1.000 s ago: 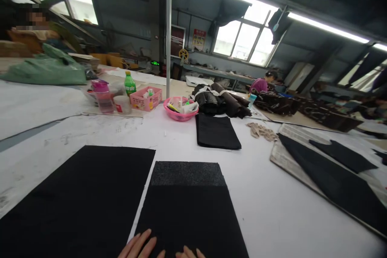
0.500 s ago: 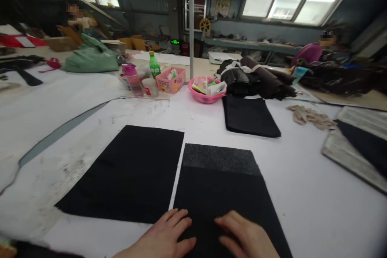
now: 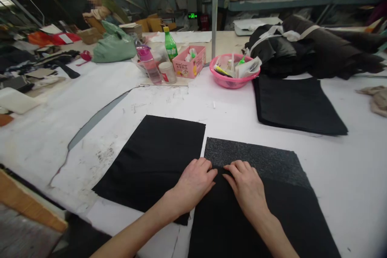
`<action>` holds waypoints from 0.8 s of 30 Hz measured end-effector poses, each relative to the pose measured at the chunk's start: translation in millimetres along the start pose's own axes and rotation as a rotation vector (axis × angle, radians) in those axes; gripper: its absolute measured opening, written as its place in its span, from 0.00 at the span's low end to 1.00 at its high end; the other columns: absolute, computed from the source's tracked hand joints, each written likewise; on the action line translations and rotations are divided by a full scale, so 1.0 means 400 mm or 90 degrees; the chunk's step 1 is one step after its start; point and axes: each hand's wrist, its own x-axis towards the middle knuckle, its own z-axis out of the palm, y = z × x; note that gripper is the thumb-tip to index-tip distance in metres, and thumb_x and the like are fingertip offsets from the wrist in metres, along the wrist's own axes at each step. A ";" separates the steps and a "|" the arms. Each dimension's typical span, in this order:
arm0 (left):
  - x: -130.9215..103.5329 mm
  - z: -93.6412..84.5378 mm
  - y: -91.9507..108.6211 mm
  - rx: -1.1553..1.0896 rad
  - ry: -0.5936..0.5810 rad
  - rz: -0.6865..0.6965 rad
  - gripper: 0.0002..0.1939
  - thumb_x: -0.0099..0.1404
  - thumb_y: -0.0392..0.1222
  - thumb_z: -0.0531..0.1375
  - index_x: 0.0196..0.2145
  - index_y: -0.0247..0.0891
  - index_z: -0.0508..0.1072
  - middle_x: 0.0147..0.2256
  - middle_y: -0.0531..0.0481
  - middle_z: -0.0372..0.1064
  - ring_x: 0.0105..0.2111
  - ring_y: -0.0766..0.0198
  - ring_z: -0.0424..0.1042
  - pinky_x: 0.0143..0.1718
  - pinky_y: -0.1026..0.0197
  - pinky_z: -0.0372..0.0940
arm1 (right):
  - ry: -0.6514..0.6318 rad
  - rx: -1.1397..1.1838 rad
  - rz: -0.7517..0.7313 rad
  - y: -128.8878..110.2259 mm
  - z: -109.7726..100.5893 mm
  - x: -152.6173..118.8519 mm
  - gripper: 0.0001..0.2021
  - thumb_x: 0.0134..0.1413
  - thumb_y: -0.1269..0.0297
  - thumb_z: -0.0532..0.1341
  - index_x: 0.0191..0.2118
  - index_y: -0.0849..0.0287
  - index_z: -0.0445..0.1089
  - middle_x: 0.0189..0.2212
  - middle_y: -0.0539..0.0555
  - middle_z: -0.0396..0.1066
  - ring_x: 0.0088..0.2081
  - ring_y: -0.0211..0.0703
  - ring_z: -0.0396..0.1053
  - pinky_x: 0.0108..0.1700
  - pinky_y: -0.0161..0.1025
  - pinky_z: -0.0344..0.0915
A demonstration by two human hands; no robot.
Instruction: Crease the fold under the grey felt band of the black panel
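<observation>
Broadly, your white worktop [image 3: 341, 161] carries the black work close in front of you. Largest piece: the black panel [image 3: 229, 225], flat, mostly plain, with a speckled grey band [image 3: 275, 165] showing across its far end. Judged by eye, black covers most of it; the band is exposed, and your hands are at that boundary. Black sheet [image 3: 145, 153] lies just left of the panel, slightly rippled; black stack [image 3: 299, 105] sits beyond, to the right.

Grip: your left hand [image 3: 193, 181] and right hand [image 3: 249, 187] have fingers bent at the boundary; can't tell whether either pinches fabric.

Writing: pink carton [image 3: 189, 70] has Latin letters above larger Chinese characters, too soft to read surely. Green bottle [image 3: 171, 48] has white lettering, brand unclear. Lit green sign [image 3: 192, 16] behind, illegible. Tub's red label [image 3: 165, 77], no readable words.
</observation>
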 end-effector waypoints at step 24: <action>0.060 0.017 -0.036 -0.006 -0.005 -0.067 0.13 0.64 0.40 0.64 0.44 0.40 0.66 0.39 0.51 0.65 0.42 0.57 0.63 0.42 0.56 0.61 | 0.106 0.158 -0.025 -0.003 0.028 -0.008 0.06 0.66 0.69 0.54 0.37 0.56 0.68 0.42 0.51 0.68 0.47 0.45 0.62 0.50 0.45 0.54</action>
